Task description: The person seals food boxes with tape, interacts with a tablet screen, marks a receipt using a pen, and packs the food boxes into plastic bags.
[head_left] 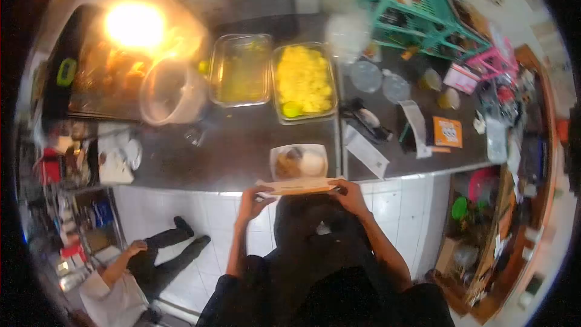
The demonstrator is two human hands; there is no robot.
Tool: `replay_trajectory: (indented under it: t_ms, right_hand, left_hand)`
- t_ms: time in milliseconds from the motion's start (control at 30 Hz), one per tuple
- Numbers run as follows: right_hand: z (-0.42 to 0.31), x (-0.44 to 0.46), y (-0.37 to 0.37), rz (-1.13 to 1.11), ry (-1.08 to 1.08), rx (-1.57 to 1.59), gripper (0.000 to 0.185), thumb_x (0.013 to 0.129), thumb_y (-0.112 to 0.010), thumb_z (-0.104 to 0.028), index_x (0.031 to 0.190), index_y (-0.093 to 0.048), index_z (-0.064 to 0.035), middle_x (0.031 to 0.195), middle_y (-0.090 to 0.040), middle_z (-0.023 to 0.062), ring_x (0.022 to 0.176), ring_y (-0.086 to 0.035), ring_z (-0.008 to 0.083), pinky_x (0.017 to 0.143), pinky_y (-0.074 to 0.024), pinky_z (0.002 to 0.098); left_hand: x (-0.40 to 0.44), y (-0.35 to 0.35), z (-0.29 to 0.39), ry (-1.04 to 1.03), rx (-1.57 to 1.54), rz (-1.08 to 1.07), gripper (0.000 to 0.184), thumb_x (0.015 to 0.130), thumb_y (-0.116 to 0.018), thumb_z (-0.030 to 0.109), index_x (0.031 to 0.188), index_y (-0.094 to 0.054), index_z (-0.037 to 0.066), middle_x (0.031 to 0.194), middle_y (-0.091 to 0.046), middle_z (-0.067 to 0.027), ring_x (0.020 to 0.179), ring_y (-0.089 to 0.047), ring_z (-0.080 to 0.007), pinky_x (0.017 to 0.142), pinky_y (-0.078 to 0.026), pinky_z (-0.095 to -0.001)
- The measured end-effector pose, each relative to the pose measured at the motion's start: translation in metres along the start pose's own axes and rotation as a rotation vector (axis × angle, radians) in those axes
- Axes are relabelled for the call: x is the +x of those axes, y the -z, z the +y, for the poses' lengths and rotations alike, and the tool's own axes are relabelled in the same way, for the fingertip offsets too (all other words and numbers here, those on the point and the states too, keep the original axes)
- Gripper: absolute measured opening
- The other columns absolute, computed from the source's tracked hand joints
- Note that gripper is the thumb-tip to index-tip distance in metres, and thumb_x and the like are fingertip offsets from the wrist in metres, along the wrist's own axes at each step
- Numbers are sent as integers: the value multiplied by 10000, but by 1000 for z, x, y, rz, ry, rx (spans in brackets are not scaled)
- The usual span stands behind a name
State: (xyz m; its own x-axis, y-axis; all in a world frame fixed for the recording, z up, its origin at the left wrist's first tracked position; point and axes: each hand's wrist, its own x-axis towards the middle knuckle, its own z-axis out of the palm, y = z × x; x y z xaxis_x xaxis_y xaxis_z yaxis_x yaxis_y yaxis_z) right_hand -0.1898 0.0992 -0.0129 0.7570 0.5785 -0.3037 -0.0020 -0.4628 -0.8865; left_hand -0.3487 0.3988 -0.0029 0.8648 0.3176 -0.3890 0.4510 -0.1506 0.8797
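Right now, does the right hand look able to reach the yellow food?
Probably yes, with a stretch: nothing tall stands between the right hand and the yellow food, only tabletop and the low box. This hand should first release the pale flap.

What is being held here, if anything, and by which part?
The paper food box, by its near flap: the left hand grips one end, the right hand the other.
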Motion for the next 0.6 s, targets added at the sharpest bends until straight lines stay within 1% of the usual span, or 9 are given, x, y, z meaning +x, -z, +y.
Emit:
replay_trajectory:
  t_ms: [67, 167, 233, 267, 300, 333, 367, 500, 600]
  right_hand:
    - [9, 11, -5, 36, 72, -126, 236, 840, -661, -43, 1071, -680, -6, 917, -699, 112, 771, -646, 158, 700, -508, 290]
    - [-15, 17, -3, 12, 96, -317, 212, 824, -653, -57, 1026, -704, -18, 952, -696, 177, 834, -667, 281, 738, -515, 375]
    - [-10, 25, -3, -67, 280, -590, 240, 850, -647, -200, 1011, -686, -26, 886, -668, 178, 841, -617, 386, 774, -483, 456]
    - [-12, 28, -8, 0, 398, -539, 246, 858, -631, -206, 1006, -677, -14, 899, -657, 193, 870, -608, 391, 782, -474, 469]
    - [45, 37, -7, -123, 152, -517, 242, 852, -624, -193, 995, -672, -5, 949, -643, 220, 905, -601, 395, 793, -463, 484]
    - [-21, 32, -4, -227, 88, -836, 235, 819, -634, -176, 985, -671, -13, 979, -641, 221, 904, -602, 401, 777, -457, 512]
    - [18, 41, -7, -147, 179, -923, 255, 787, -656, -159, 1007, -665, -31, 972, -652, 198, 887, -615, 402, 740, -471, 516]
    - [-7, 119, -30, -323, 452, -963, 278, 773, -668, -147, 1030, -657, -40, 973, -652, 192, 879, -616, 402, 722, -473, 517]
    - [24, 66, -3, -474, 379, -991, 299, 763, -677, -138, 1047, -652, -47, 974, -651, 187, 874, -616, 402, 709, -475, 517]
  left_hand:
    - [0, -21, -18, -33, 87, 201, 236, 743, -789, 95, 964, -714, 59, 929, -725, -84, 827, -695, -207, 676, -553, -338]
    - [11, -41, -42, -181, 434, 426, 178, 672, -745, 140, 822, -700, 55, 846, -690, -160, 770, -654, -375, 699, -524, -461]
    - [23, -42, -10, 105, 667, 241, 89, 698, -661, 112, 763, -690, 60, 771, -678, -160, 750, -663, -373, 688, -519, -478]
    - [33, -58, -48, -261, 664, 536, 97, 723, -635, 139, 706, -681, 55, 737, -675, -162, 696, -660, -381, 648, -530, -481]
    - [22, -48, -1, -50, 717, 353, 94, 714, -642, 145, 703, -686, 63, 724, -670, -176, 669, -666, -375, 621, -541, -469]
    - [38, -63, -19, -42, 759, 320, 98, 723, -632, 130, 749, -694, 59, 737, -667, -199, 681, -673, -368, 640, -549, -461]
    - [45, -65, -29, -173, 774, 267, 123, 738, -621, 119, 789, -696, 36, 762, -670, -219, 720, -684, -368, 653, -556, -445]
    - [45, -63, -3, -102, 731, 60, 140, 755, -617, 140, 830, -723, 88, 848, -703, -155, 839, -696, -324, 726, -554, -481]
    - [32, -63, -16, -3, 419, 175, 146, 774, -604, 139, 838, -723, 83, 846, -697, -154, 872, -679, -343, 771, -535, -483]
